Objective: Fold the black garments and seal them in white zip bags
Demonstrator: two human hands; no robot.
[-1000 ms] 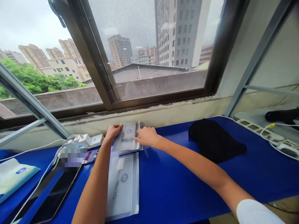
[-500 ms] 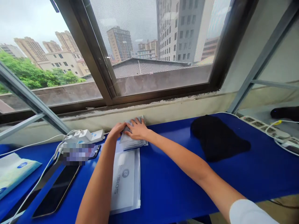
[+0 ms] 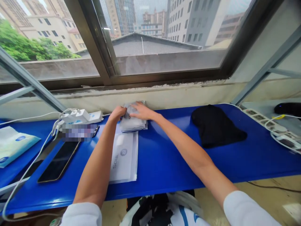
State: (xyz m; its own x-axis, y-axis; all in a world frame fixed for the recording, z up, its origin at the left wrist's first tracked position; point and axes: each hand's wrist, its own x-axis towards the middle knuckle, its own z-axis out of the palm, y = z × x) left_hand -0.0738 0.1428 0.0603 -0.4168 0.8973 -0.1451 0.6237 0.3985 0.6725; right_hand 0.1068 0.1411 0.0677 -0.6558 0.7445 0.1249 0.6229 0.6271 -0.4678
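A stack of clear plastic zip bags [image 3: 134, 125] lies at the back of the blue table, against the wall below the window. My left hand [image 3: 118, 113] is at the stack's left edge, its fingers closed on the top bag. Spread across that bag, my right hand [image 3: 142, 110] rests with fingers stretched out. In front of the stack lies a single flat zip bag [image 3: 124, 157] with grey printing, partly covered by my left forearm.
On the left are a black phone [image 3: 58, 163], a second phone [image 3: 95, 130], a white power strip [image 3: 95, 117] with cables and a tissue pack [image 3: 18, 146]. A black cloth [image 3: 217, 128] lies on the right, near another power strip [image 3: 256, 116]. Metal posts flank the table [image 3: 169, 163].
My view has tilted down, showing the table's front edge and my lap. My right hand has slid slightly over the bag, uncovering some print. My left hand stays at the edge.
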